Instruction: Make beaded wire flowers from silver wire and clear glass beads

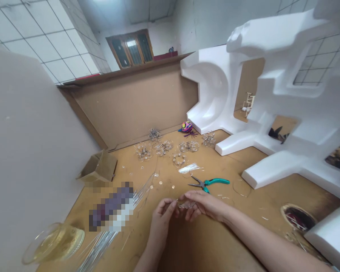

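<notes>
The left hand [162,216] and right hand [203,204] are closed together, fingertips pinching a small wire-and-bead piece [187,204] above the near part of the table [184,241]. Just ahead lie one pair of teal-handled pliers [208,183] and, toward the far edge, six wire-and-bead clusters [170,147]. At the left sit one glass bowl [55,243] and one bundle of straight wires [98,249].
</notes>
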A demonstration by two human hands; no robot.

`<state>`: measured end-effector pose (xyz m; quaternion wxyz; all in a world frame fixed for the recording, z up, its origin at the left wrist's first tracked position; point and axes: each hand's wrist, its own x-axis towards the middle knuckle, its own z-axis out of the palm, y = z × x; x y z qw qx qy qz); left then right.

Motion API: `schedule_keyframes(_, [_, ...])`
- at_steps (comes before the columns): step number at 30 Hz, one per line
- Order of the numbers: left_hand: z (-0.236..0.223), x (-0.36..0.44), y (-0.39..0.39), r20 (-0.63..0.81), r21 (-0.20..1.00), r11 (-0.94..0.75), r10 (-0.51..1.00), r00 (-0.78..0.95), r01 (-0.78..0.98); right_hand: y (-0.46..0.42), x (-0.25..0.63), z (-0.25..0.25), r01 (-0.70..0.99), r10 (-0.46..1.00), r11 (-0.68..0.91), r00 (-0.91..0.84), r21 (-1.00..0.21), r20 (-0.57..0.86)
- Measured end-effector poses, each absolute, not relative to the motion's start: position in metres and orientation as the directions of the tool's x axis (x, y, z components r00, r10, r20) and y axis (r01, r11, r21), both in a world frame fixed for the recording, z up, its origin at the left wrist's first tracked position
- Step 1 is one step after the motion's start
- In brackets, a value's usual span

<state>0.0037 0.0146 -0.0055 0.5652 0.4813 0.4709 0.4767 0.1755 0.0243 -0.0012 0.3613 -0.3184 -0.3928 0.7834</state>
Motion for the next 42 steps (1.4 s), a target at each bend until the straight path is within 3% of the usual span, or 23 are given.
schedule_keyframes(7, [-0.008, 0.002, 0.016, -0.174, 0.966, 0.181, 0.983, 0.053, -0.182, 0.027, 0.176, -0.004, -0.296, 0.854, -0.404, -0.463, -0.866, -0.24])
schedule_keyframes(15, [-0.005, 0.003, 0.018, -0.166, 0.963, 0.16, 0.986, -0.009, -0.218, 0.028, 0.177, -0.003, -0.374, 0.852, -0.393, -0.493, -0.84, -0.178])
schedule_keyframes(21, [-0.01, 0.0, 0.02, -0.155, 0.971, 0.147, 0.988, -0.027, -0.19, 0.034, 0.18, 0.0, -0.155, 0.959, -0.185, -0.243, -0.97, -0.144])
schedule_keyframes(24, [-0.01, 0.0, 0.019, -0.177, 0.963, 0.165, 0.983, -0.039, -0.213, 0.037, 0.183, 0.002, -0.13, 0.977, -0.132, -0.185, -0.983, -0.107])
schedule_keyframes(31, [-0.007, -0.002, 0.018, -0.2, 0.95, 0.198, 0.98, 0.014, -0.242, 0.034, 0.186, 0.008, -0.207, 0.961, -0.159, -0.257, -0.965, -0.104])
schedule_keyframes(35, [-0.001, -0.006, 0.019, -0.211, 0.912, 0.196, 0.978, -0.001, -0.361, 0.032, 0.185, 0.005, -0.242, 0.939, -0.199, -0.324, -0.95, -0.114])
schedule_keyframes(42, [0.004, -0.007, 0.019, -0.169, 0.834, 0.231, 0.971, 0.167, -0.502, 0.031, 0.186, 0.004, -0.346, 0.92, -0.249, -0.377, -0.904, -0.109])
